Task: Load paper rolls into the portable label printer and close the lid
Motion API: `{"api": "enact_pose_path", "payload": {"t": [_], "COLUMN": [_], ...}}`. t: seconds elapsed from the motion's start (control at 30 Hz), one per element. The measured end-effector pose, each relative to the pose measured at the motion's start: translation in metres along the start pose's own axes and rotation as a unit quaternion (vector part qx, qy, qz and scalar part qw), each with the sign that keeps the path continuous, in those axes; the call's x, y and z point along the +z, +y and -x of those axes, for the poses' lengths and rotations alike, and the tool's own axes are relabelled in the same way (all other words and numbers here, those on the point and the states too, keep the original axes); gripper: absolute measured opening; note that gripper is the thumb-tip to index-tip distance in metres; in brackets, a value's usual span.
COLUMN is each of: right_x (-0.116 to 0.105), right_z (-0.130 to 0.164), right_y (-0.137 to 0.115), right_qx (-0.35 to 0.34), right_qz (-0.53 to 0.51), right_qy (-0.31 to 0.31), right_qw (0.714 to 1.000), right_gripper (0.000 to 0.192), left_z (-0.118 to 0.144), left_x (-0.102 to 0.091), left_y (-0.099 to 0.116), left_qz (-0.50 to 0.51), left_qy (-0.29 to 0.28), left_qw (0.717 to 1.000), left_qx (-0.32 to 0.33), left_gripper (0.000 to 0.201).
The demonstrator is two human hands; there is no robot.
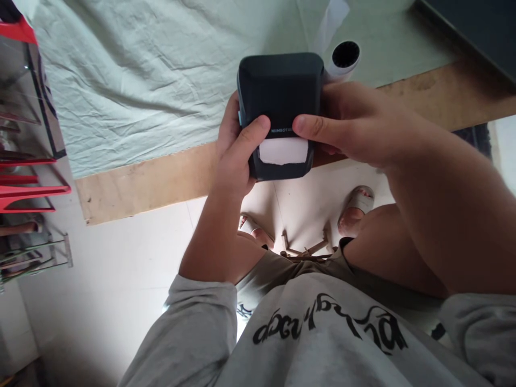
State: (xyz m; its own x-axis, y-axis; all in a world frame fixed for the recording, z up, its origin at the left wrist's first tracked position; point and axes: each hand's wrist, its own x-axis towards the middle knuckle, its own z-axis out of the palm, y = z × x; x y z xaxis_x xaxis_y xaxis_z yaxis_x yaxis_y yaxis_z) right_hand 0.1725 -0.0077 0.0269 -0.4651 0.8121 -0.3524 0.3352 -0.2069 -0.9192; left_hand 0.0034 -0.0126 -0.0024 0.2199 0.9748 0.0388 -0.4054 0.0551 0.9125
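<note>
A dark label printer [280,88] marked NIIMBOT is held up over the table's front edge. From its lower slot a white paper label [283,150] sticks out, its end uneven. My left hand [242,142] wraps the printer's left side, thumb on the front face. Around the right side closes my right hand [346,121], with its thumb resting beside the brand lettering. Most of the fingers of both hands are hidden behind the printer. Just past my right hand stands a white roll [342,62] with a dark hollow core and a loose strip.
A wrinkled pale green cloth [133,80] covers much of the wooden table [153,191]. At the far right lies a dark flat panel or tray [479,32]. Red-framed objects [32,196] and a metal rack [40,263] stand on the left. My feet are on a tiled floor [133,269].
</note>
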Motion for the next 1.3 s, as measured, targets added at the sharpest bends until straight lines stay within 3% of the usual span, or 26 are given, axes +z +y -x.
{"api": "enact_pose_path", "payload": {"t": [0.17, 0.3, 0.47, 0.67, 0.83, 0.97, 1.13, 1.2, 1.3], "right_x": [0.001, 0.002, 0.002, -0.004, -0.002, 0.000, 0.002, 0.003, 0.005], "right_z": [0.001, 0.000, -0.001, 0.000, -0.001, -0.002, 0.001, 0.005, 0.013], "right_y": [0.003, 0.005, 0.004, 0.006, 0.007, 0.010, 0.004, -0.005, -0.020], "right_qx": [-0.024, -0.017, -0.028, -0.052, -0.068, -0.068, -0.057, -0.043, -0.035], "right_qz": [0.011, 0.059, 0.113, 0.173, 0.257, 0.247, 0.209, 0.258, 0.378], "right_qy": [-0.003, 0.019, 0.033, -0.010, 0.064, 0.073, 0.058, 0.077, 0.209], "right_qw": [1.000, 0.998, 0.993, 0.984, 0.962, 0.964, 0.975, 0.962, 0.901], "right_gripper": [0.053, 0.057, 0.058, 0.060, 0.064, 0.068, 0.056, 0.049, 0.045], "left_z": [-0.002, -0.003, -0.003, -0.004, -0.006, -0.007, -0.007, -0.006, -0.004], "left_x": [-0.001, -0.003, -0.006, -0.004, 0.001, 0.000, -0.002, 0.001, 0.007], "left_y": [0.003, 0.002, -0.003, -0.002, 0.003, 0.002, 0.001, 0.003, 0.006], "left_qz": [0.034, 0.035, 0.008, -0.013, 0.008, -0.006, 0.041, 0.069, 0.061], "left_qy": [-0.042, -0.014, 0.011, 0.037, 0.024, 0.038, 0.030, -0.004, -0.023], "left_qw": [0.998, 0.997, 0.998, 0.999, 1.000, 0.999, 0.999, 0.997, 0.997], "left_qx": [-0.035, -0.066, -0.053, -0.006, -0.001, -0.006, -0.010, -0.018, -0.030], "left_gripper": [0.034, 0.040, 0.041, 0.031, 0.021, 0.024, 0.025, 0.028, 0.032]}}
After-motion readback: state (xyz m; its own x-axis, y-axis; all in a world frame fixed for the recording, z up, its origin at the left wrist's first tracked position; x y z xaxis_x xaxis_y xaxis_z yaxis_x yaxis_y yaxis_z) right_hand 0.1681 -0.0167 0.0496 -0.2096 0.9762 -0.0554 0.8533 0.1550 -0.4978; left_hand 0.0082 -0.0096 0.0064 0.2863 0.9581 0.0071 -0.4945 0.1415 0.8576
